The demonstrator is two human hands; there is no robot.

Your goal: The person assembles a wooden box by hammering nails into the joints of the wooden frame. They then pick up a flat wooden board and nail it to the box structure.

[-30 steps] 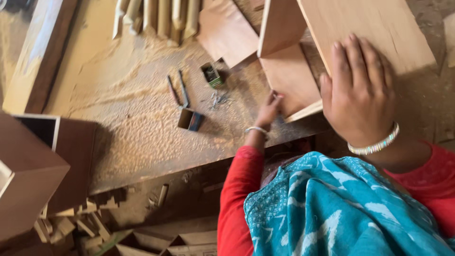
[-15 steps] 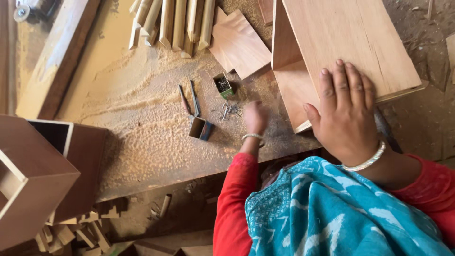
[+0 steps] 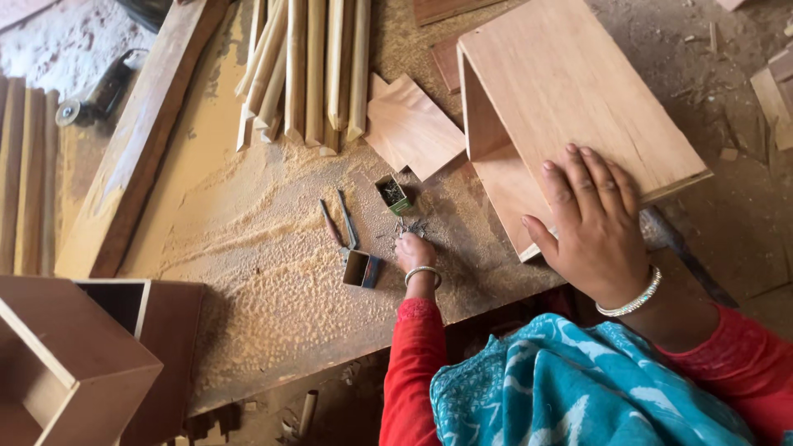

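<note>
- The open-sided box of pale plywood [image 3: 570, 99] stands at the far right of the sawdust-covered wooden table [image 3: 248, 272], its open side facing left.
- The right hand [image 3: 596, 223] lies flat on the near edge of the box's top panel, fingers spread, pressing and not gripping.
- The left hand [image 3: 415, 252] is bunched over a scatter of small dark nails [image 3: 409, 227] in the middle of the table; whether it pinches any cannot be told.
- A small green box of nails [image 3: 393, 194] sits just beyond the scatter.
- A small open dark tin [image 3: 362, 269] lies just left of the left hand, two thin metal tools [image 3: 340, 225] beyond it.
- A loose plywood square [image 3: 413, 128] lies left of the box.
- Pale wooden strips [image 3: 310, 66] lie at the far edge.
- A brown laminate cabinet [image 3: 74, 363] stands at the near left.
</note>
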